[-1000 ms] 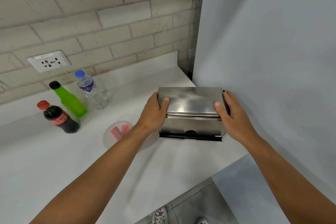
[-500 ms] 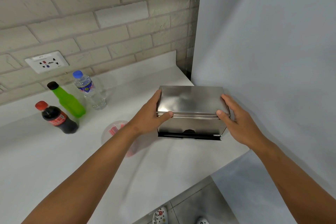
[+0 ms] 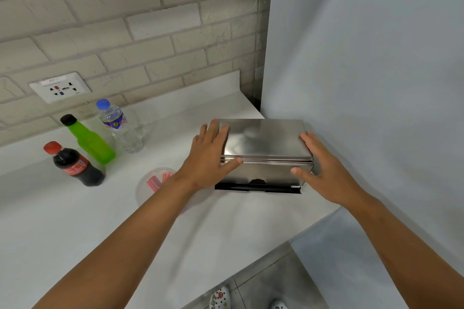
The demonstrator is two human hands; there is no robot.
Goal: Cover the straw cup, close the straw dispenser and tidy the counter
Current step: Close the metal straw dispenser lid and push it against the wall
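On the counter (image 3: 75,221), the left hand (image 3: 208,158) and right hand (image 3: 324,170) lie flat with spread fingers against the closed dispenser (image 3: 266,140), gripping nothing; the cup (image 3: 153,183) stands at its 9 o'clock.

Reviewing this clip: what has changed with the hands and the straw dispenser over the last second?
The left hand has opened, its fingers now flat on the straw dispenser lid's left edge. The right hand has slid down the right side, thumb now on the front face. The lid stays shut; the bottles and straw cup have not moved.
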